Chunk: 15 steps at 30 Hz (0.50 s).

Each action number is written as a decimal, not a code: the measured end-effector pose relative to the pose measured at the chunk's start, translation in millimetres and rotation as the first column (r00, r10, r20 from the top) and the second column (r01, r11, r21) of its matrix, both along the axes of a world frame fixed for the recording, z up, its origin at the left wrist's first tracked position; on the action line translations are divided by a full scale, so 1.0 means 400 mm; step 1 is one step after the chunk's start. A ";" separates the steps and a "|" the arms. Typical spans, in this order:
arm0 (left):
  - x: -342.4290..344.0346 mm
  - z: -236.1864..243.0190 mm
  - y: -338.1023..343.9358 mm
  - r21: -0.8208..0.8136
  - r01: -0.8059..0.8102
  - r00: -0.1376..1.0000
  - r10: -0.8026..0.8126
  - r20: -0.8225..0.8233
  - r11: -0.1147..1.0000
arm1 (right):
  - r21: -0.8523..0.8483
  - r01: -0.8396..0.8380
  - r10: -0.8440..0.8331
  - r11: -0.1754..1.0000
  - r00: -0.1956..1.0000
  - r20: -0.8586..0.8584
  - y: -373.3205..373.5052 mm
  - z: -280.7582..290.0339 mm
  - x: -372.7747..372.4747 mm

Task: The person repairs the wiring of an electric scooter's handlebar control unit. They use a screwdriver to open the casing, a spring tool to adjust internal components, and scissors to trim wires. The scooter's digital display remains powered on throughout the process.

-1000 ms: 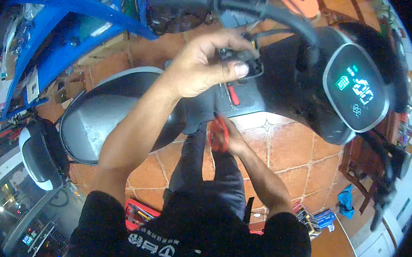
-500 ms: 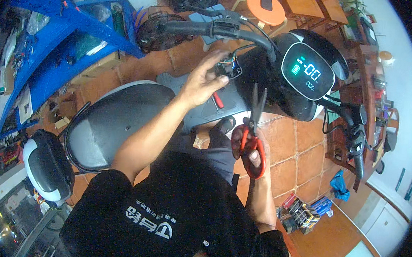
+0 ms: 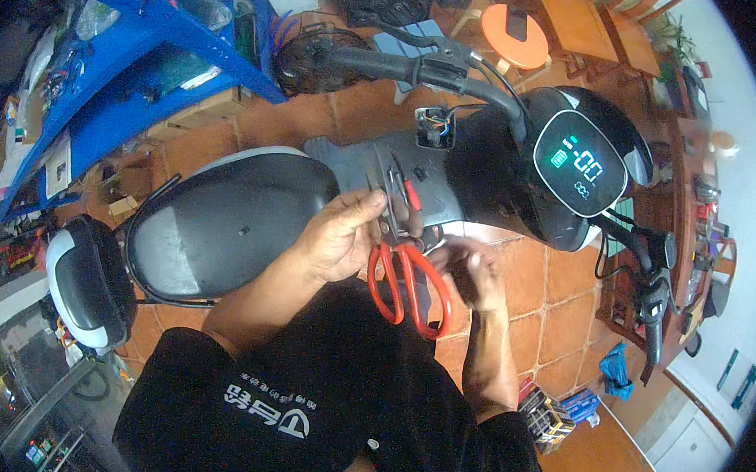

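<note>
My left hand (image 3: 342,233) pinches a pair of scissors (image 3: 412,284) near the pivot, in front of my torso. Their large red handle loops hang toward me, and the blades point away over the scooter's footboard. My right hand (image 3: 478,276) is just right of the loops, apart from them, its fingers dark and smeared by motion. Beyond both hands, an opened black switch housing (image 3: 435,129) with coloured wires showing hangs from a cable under the left handlebar (image 3: 393,65). A red-handled tool (image 3: 412,194) lies on the footboard (image 3: 437,174), partly behind the blades.
The scooter's lit display (image 3: 580,168) stands to the right, its black seat (image 3: 235,223) to the left. Blue metal shelving (image 3: 132,62) fills the far left. An orange round stool (image 3: 514,37) is at the back. Small boxes (image 3: 551,413) sit at lower right.
The scissors have passed from my right hand to my left and turned handles toward me. My left hand has let go of the switch housing, which now hangs by its cable.
</note>
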<state>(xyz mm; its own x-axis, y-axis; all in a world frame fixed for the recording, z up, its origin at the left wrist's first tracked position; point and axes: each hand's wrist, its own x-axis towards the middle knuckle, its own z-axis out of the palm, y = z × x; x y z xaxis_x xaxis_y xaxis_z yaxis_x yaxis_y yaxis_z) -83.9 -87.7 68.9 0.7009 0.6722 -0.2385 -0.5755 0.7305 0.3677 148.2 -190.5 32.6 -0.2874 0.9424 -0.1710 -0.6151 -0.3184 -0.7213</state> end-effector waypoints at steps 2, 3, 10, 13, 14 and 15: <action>0.009 0.026 0.005 -0.082 -0.034 0.998 0.030 -0.053 0.996 | 0.108 0.203 -0.223 0.973 0.713 0.665 0.015 -0.039 -0.015; 0.015 0.034 0.000 -0.140 -0.043 0.994 0.028 -0.105 0.989 | 0.205 0.147 -0.252 0.968 0.577 0.777 0.035 -0.043 -0.052; 0.075 0.061 0.002 -0.107 -0.079 0.953 0.044 -0.298 0.991 | 0.442 0.171 -0.431 0.881 0.676 0.597 0.092 -0.132 -0.202; 0.058 0.054 0.011 -0.072 -0.096 0.925 0.063 -0.376 0.993 | 0.501 0.117 -0.413 0.857 0.737 0.535 0.098 -0.118 -0.189; 0.050 0.050 0.013 -0.060 -0.096 0.916 0.065 -0.396 0.994 | 0.530 0.094 -0.381 0.843 0.799 0.465 0.095 -0.110 -0.182; 0.043 0.049 0.012 -0.053 -0.098 0.907 0.068 -0.415 0.994 | 0.563 0.069 -0.342 0.824 0.853 0.395 0.105 -0.072 -0.174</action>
<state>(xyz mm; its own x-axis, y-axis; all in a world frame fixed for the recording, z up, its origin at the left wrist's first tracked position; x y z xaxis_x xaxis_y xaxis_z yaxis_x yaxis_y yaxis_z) -66.5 -82.8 88.5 0.4722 0.6941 -0.5433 -0.4435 0.7198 0.5341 78.8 -148.7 3.8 -0.0915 0.9518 0.2929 -0.1730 0.2744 -0.9459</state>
